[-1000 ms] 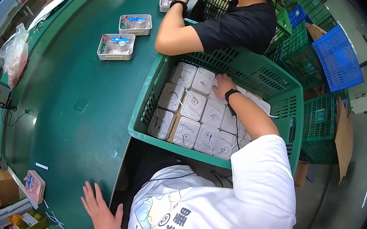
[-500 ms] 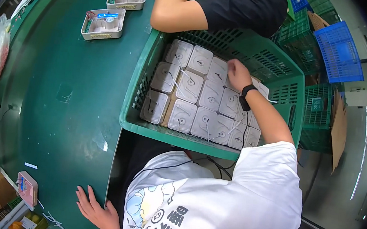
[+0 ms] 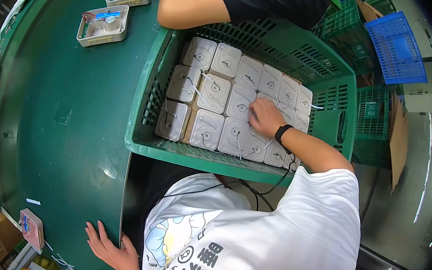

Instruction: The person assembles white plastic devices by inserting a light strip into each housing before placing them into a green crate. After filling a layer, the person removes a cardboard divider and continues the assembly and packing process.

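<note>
A green plastic crate [image 3: 329,126] holds rows of square white plastic housings [image 3: 208,129], each with a small hole and a short wire or white tie sticking up. Inside the crate, my right hand [image 3: 267,117] is over the middle row, its fingers bent and drawn together against a housing. Whatever the fingertips may pinch is hidden. My left hand [image 3: 113,248] lies flat with fingers spread on the green work surface [image 3: 78,172], holding nothing.
A co-worker's bent arm [image 3: 193,4] leans over the crate's far left corner. Open white housings [image 3: 103,26] with blue parts stand at the far left; a pink one [image 3: 32,228] lies near left beside white ties [image 3: 65,264]. Crates [image 3: 372,121] are stacked at right.
My right hand has moved toward me within the crate, from the far row to the middle row. My left hand stays on the surface. The whole view has shifted slightly.
</note>
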### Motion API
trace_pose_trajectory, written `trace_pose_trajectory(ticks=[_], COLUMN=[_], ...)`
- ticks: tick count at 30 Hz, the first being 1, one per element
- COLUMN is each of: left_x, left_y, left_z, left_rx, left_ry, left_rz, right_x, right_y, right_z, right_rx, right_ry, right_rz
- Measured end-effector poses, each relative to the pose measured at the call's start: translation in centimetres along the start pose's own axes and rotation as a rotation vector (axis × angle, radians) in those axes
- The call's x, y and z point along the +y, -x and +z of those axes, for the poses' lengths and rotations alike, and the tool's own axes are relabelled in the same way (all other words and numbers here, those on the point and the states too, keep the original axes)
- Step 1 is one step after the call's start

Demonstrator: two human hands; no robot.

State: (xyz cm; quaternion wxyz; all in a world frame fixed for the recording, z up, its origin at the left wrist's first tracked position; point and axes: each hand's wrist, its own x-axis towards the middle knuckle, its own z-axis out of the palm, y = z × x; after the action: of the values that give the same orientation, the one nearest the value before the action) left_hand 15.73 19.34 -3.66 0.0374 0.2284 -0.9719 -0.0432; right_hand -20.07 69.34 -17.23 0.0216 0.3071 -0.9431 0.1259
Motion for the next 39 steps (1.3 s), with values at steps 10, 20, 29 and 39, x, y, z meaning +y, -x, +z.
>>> trace_pose_trajectory(ticks=[10, 20, 29, 39], left_x=[-0.1, -0.1, -0.1, -0.6], left_y=[0.6, 0.0, 0.2, 1.0], left_z=[-0.3, -0.1, 0.0, 0.7], left_rx=[-0.011, 0.015, 0.024, 0.070], left_ry=[-0.005, 0.024, 0.037, 0.014], left_rz=[0.014, 0.026, 0.004, 0.003], right_x=[-0.7, 2.1, 5.3, 5.4], right_y=[-0.7, 1.2, 0.1, -15.5], right_z=[1.2, 0.1, -1.2, 1.9], right_rx=[-0.432, -0.150, -0.137, -0.101], right_ry=[-0.119, 0.076, 0.194, 0.168], right_rz=[-0.188, -0.243, 0.252, 0.270])
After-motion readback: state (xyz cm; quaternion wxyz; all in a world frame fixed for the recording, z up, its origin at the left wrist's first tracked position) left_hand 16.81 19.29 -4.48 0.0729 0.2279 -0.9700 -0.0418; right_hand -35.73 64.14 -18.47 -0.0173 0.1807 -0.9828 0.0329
